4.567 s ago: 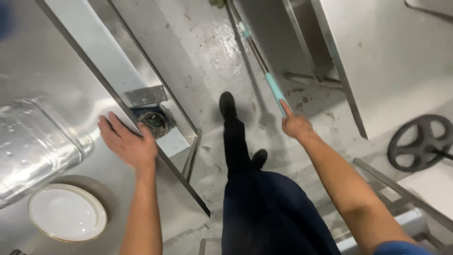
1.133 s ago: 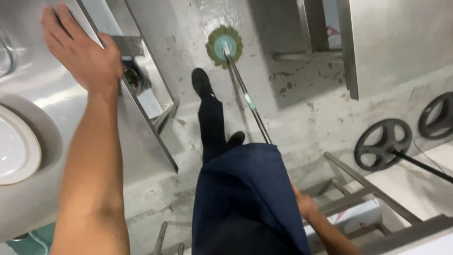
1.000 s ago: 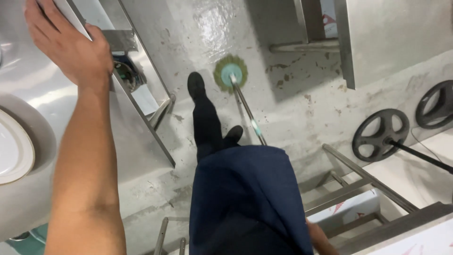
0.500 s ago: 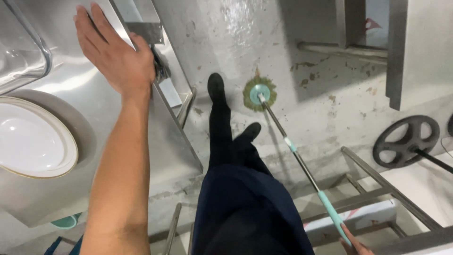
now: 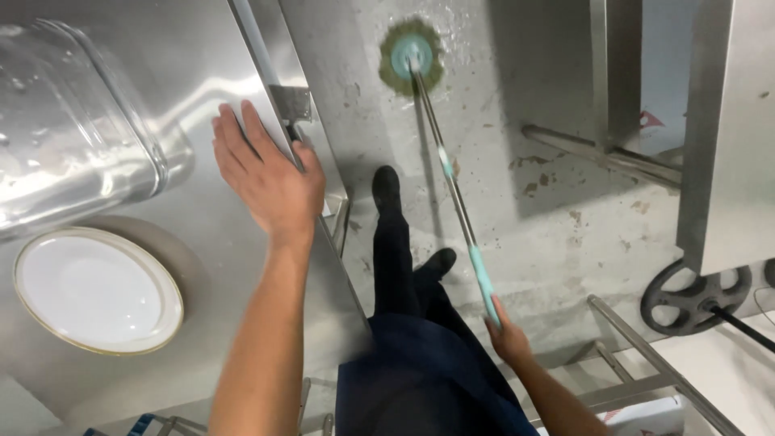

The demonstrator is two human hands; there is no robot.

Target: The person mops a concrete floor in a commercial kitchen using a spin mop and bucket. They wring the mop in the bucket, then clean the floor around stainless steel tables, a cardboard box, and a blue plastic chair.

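Right hand (image 5: 507,335) is gripping the mop handle (image 5: 452,190) low on its teal sleeve, fingers closed around it. The mop head (image 5: 412,59), a round green pad with a teal hub, is pressing on the wet concrete floor (image 5: 549,186) well ahead of the person's black shoe (image 5: 386,184). Left hand (image 5: 266,173) is lying flat and open on the steel desk (image 5: 202,266), palm down at the desk's edge, holding nothing and just bracing.

A white plate (image 5: 97,291) is sitting on the desk near the left forearm, and a clear glass container (image 5: 69,121) is just beyond it.

To do this well, judging from the frame: the handle is running at a shallow angle, so pressure should be going down through the pad to keep it flat. The one-handed grip looks weak for scrubbing; the bracing hand is helping balance. The floor looks wet, so footing matters. Strokes should be staying clear of the steel leg (image 5: 601,89) and the black wheel (image 5: 694,295) at right.
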